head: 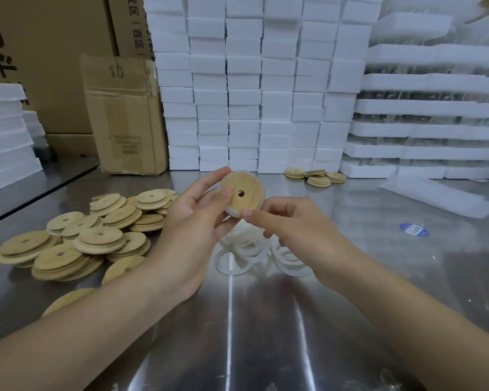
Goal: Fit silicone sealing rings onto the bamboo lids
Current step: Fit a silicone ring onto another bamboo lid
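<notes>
I hold a round bamboo lid with a small centre hole upright above the steel table. A translucent silicone ring runs around its rim. My left hand grips the lid from the left, thumb on its face. My right hand pinches the ring at the lid's lower edge. Below my hands lies a heap of loose white silicone rings. A big pile of bare bamboo lids lies to the left.
A few lids sit at the back right of the steel table. Stacked white foam boxes wall the rear and right; cardboard cartons stand back left. A foam sheet and a blue sticker lie at right.
</notes>
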Demonstrator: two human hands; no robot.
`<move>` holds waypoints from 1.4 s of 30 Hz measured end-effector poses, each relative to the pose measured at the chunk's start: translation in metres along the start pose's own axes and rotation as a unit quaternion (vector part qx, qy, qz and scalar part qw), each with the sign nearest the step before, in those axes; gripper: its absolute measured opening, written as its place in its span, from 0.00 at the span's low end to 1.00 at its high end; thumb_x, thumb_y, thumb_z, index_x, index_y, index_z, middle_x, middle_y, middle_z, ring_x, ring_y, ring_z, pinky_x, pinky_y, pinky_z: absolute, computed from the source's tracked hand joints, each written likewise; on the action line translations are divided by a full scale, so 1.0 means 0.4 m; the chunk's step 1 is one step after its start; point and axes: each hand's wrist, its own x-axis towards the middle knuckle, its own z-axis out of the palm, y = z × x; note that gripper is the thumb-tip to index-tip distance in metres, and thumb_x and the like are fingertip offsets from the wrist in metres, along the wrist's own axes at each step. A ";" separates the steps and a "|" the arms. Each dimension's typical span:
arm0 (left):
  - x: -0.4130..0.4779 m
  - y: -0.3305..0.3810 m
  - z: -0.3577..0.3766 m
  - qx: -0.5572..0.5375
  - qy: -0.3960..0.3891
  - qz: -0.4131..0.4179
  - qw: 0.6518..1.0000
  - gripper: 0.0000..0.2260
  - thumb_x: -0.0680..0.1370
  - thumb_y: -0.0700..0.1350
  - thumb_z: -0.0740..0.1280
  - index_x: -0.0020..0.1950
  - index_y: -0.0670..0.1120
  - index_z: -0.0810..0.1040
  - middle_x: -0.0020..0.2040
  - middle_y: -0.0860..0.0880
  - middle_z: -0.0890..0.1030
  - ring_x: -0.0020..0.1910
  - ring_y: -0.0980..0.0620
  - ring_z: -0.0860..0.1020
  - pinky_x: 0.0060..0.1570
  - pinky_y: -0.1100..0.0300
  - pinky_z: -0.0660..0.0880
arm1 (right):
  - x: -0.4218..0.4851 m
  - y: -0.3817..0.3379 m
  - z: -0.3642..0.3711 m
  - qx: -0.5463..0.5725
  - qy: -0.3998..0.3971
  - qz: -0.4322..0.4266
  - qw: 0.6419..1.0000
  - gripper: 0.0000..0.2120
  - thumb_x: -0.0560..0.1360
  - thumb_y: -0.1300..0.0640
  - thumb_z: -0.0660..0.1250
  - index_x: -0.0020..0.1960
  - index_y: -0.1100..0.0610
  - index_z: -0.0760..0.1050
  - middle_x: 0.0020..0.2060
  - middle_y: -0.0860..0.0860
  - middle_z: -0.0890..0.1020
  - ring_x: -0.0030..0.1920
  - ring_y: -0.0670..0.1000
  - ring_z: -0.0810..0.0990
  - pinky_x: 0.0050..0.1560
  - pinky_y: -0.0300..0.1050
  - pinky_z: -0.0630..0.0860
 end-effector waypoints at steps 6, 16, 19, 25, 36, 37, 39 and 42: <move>-0.015 -0.004 0.020 0.109 -0.026 0.057 0.992 0.13 0.85 0.39 0.68 0.67 0.52 0.80 0.49 0.47 0.89 0.51 0.46 0.88 0.58 0.54 0.85 | -0.010 -0.014 -0.004 0.060 -0.021 -0.006 0.998 0.06 0.77 0.49 0.76 0.50 0.50 0.88 0.41 0.46 0.88 0.36 0.39 0.80 0.36 0.28 0.73; 0.025 0.012 -0.033 0.408 -0.066 0.136 0.901 0.20 0.84 0.59 0.65 0.37 0.49 0.79 0.33 0.53 0.80 0.37 0.55 0.79 0.43 0.49 0.76 | 0.005 -0.014 -0.025 0.030 0.006 0.010 0.999 0.11 0.77 0.42 0.74 0.49 0.49 0.87 0.43 0.48 0.88 0.40 0.44 0.80 0.48 0.47 0.72; 0.025 0.009 -0.032 0.397 -0.103 0.122 0.904 0.20 0.84 0.57 0.65 0.35 0.50 0.78 0.33 0.51 0.81 0.36 0.54 0.83 0.39 0.55 0.75 | 0.006 -0.014 -0.029 0.036 0.006 0.020 0.999 0.14 0.79 0.40 0.71 0.47 0.49 0.87 0.41 0.49 0.87 0.39 0.44 0.80 0.48 0.47 0.71; 0.018 0.006 -0.016 0.280 -0.120 0.035 0.952 0.18 0.83 0.54 0.67 0.35 0.49 0.80 0.35 0.52 0.79 0.36 0.54 0.81 0.35 0.64 0.74 | 0.008 -0.016 -0.039 0.108 0.018 0.034 0.993 0.15 0.79 0.44 0.72 0.50 0.56 0.87 0.40 0.50 0.84 0.39 0.47 0.77 0.46 0.45 0.69; -0.005 -0.019 -0.002 0.259 -0.103 -0.002 0.960 0.16 0.80 0.59 0.68 0.36 0.53 0.83 0.36 0.47 0.84 0.38 0.54 0.82 0.37 0.66 0.73 | 0.005 0.007 0.006 0.180 0.077 0.082 0.977 0.13 0.79 0.45 0.72 0.51 0.55 0.85 0.39 0.49 0.80 0.36 0.46 0.73 0.45 0.44 0.68; -0.008 -0.020 0.000 0.260 -0.102 -0.004 0.960 0.16 0.81 0.58 0.68 0.36 0.53 0.83 0.35 0.47 0.84 0.37 0.54 0.82 0.37 0.67 0.73 | 0.005 0.012 0.010 0.181 0.081 0.082 0.977 0.15 0.79 0.45 0.72 0.52 0.57 0.85 0.39 0.49 0.80 0.37 0.45 0.74 0.45 0.44 0.69; -0.011 -0.017 0.002 0.261 -0.102 -0.008 0.960 0.16 0.82 0.56 0.68 0.36 0.52 0.83 0.35 0.47 0.84 0.36 0.54 0.82 0.36 0.68 0.72 | 0.006 0.021 0.015 0.187 0.087 0.080 0.975 0.20 0.79 0.44 0.72 0.54 0.63 0.84 0.39 0.50 0.81 0.37 0.45 0.74 0.45 0.45 0.69; -0.012 -0.009 0.004 0.259 -0.107 -0.013 0.960 0.16 0.84 0.52 0.68 0.39 0.47 0.84 0.35 0.47 0.84 0.35 0.55 0.82 0.36 0.69 0.72 | 0.008 0.022 0.021 0.184 0.086 0.077 0.976 0.23 0.79 0.42 0.72 0.56 0.64 0.83 0.41 0.51 0.83 0.40 0.47 0.76 0.45 0.45 0.70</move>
